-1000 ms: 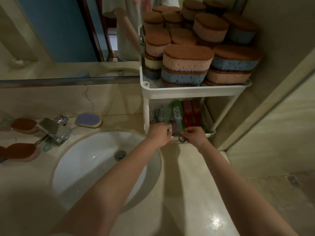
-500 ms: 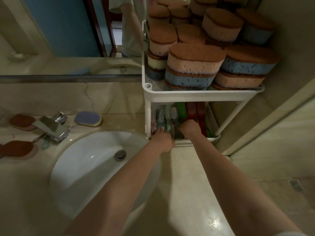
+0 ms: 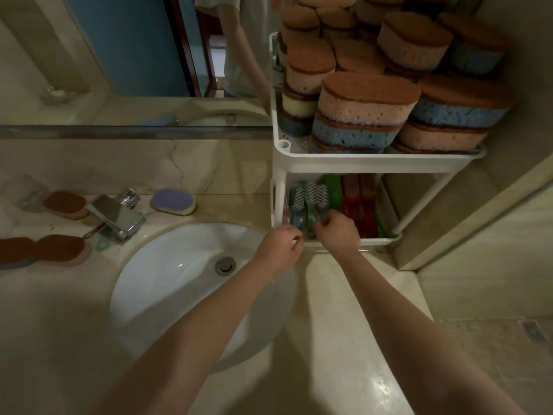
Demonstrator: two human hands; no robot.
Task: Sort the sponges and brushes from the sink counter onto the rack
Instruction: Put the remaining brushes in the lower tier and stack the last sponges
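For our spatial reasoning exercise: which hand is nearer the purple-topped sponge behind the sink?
Left. The left hand is at the front edge of the lower tray, right of the purple-topped sponge; the right hand is farther right, among the brushes.

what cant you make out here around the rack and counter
Head view only:
Grey-bristled brushes on the white plastic rack's lower shelf: handles hidden behind both hands.
Left hand, right hand: curled fingers face away, grip unclear.
Brown-topped sponge at left: cut off by frame edge.
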